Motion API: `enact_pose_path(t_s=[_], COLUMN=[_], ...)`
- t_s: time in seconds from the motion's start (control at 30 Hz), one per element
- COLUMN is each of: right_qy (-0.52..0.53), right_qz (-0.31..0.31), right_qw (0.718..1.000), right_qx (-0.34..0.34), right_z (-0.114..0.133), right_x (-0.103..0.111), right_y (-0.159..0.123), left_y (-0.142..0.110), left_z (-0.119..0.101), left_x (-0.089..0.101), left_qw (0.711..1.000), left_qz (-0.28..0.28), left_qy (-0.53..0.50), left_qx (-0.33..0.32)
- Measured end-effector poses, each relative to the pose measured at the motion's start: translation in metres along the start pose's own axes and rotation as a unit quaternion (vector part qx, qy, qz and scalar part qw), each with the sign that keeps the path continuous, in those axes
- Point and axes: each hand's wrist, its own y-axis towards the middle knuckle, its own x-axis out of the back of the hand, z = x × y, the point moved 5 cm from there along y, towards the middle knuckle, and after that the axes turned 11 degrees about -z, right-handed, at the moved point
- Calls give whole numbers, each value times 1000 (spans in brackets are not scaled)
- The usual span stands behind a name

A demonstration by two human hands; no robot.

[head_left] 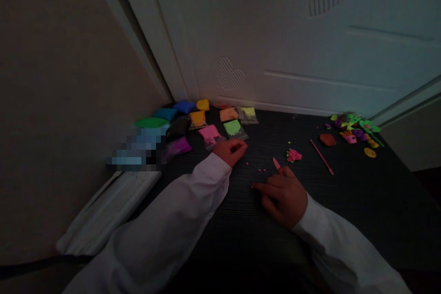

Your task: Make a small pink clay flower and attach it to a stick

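Note:
My left hand is closed in a pinch above the dark table, just in front of the clay bags. Whatever its fingertips hold is too small to make out. My right hand has its index finger stretched to the left, the tip at a tiny pink ball. Its other fingers are curled over a pink clay tool, whose flat blade sticks out beyond them. Between the hands lie a few more pink clay balls. A cluster of pink clay flowers with green bits sits beyond my right hand.
Several bags of coloured clay, including a pink bag and a green bag, lie at the back left. A second pink tool, a red-brown clay lump and finished clay flowers are at the right. A white panel closes the back.

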Motion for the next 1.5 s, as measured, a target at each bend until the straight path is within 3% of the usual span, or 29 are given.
enact_pose_path(t_s=[0.57, 0.83, 1.17, 1.5], right_qy=[-55, -27, 5, 6], right_qz=[-20, -44, -24, -20], right_qw=[998, 999, 999, 1000], right_qx=[-3, -10, -27, -7], right_z=[-3, -1, -2, 3], right_x=[-14, -18, -10, -9], right_y=[5, 9, 7, 6], left_y=[0, 0, 0, -1], left_z=[1, -2, 2, -3], left_x=[0, 1, -2, 1], left_qw=[1000, 1000, 1000, 1000], left_qz=[-4, -3, -18, 5], left_qy=[2, 2, -1, -1], left_qx=[3, -1, 3, -2])
